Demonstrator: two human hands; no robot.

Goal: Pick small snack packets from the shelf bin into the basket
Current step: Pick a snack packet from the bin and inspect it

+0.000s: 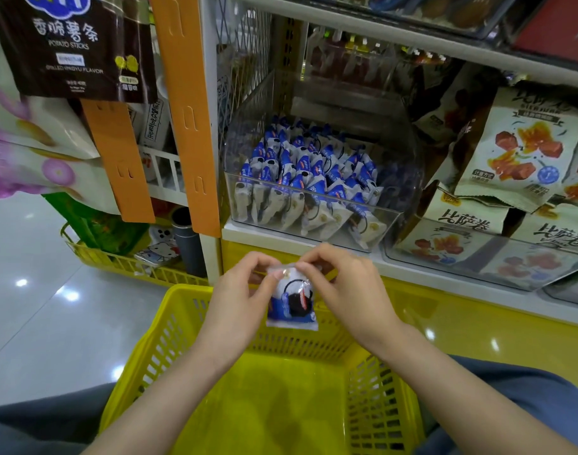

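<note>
A small blue-and-white snack packet (292, 303) hangs upright over the far rim of the yellow basket (382, 421). My left hand (238, 300) pinches its top left corner and my right hand (350, 290) pinches its top right corner. The basket rests on my lap, and its floor shows no packets. On the shelf above stands a clear plastic bin (396, 211) packed with several rows of the same packets (304, 178).
Pizza-roll snack bags (517, 152) fill the clear bin to the right. An orange hanging strip (189, 126) and a potato-stick bag (74, 47) hang at left. A second yellow basket (116, 261) with goods sits on the glossy floor at lower left.
</note>
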